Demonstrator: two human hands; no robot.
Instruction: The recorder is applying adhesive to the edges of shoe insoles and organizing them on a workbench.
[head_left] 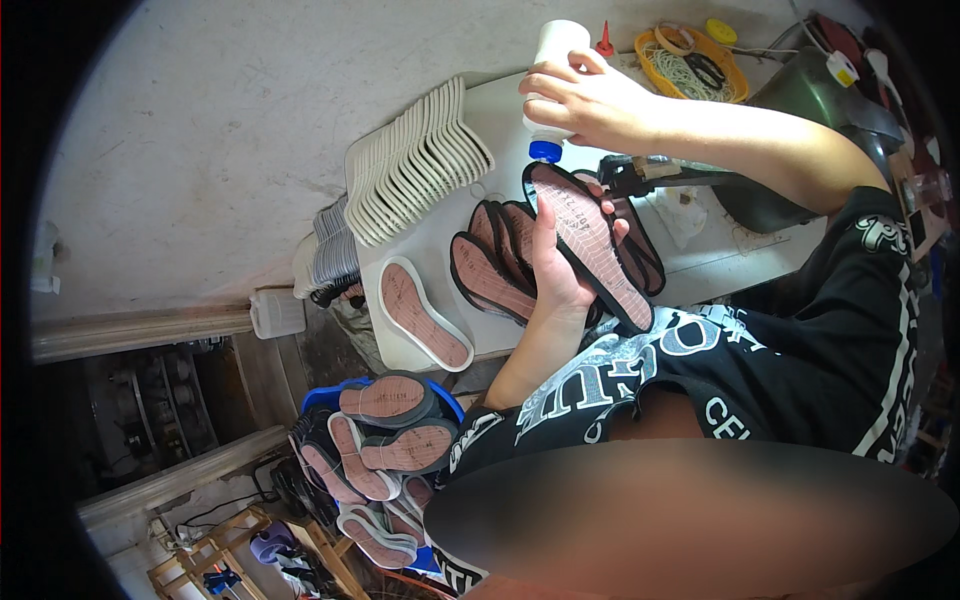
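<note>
My left hand (558,268) grips a shoe sole (590,235) with a pinkish-brown inner face and a black rim, holding it tilted over the table. Fingertips show along its far edge. In my right hand (600,105) is a white squeeze bottle (562,42), turned upside down with its blue cap at the bottom. The cap is right by the upper end of the held sole; whether they touch I cannot tell. More black-rimmed soles (487,275) lie overlapped beside my left hand. A white-rimmed sole (425,315) rests alone on the table's left part.
A long row of white-edged soles (415,165) stands on the white table (690,270) along the wall. Below left, a blue bin (318,395) is heaped with soles. An orange basket (735,75) of cord and a red-tipped nozzle (605,42) are at the back; a dark green machine (825,95) stands right.
</note>
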